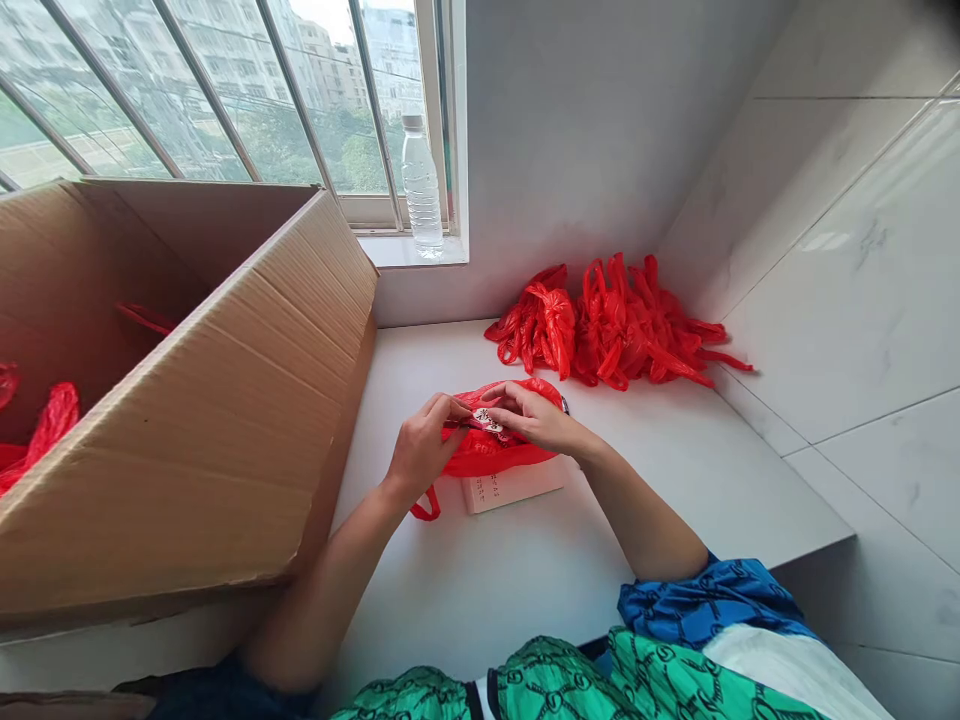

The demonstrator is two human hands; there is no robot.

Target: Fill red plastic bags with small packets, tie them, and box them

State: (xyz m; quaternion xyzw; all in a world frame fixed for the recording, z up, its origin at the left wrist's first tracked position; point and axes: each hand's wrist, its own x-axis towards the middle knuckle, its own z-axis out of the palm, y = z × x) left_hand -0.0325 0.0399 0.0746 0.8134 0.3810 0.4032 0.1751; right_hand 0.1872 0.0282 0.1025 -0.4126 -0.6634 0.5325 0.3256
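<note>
A white box [514, 486] lies on the white counter [525, 580], half covered by a red plastic bag [491, 452]. My left hand [421, 447] pinches the bag's near left edge, fingers closed on the plastic. My right hand [534, 415] rests on top of the bag, fingers curled and gripping the plastic over a small white-printed patch. One bag handle trails toward me at the left.
A large open cardboard box [225, 420] with red bags inside fills the left. A pile of red plastic bags [615, 325] lies at the back by the tiled wall [847, 270]. A clear water bottle [421, 188] stands on the window sill.
</note>
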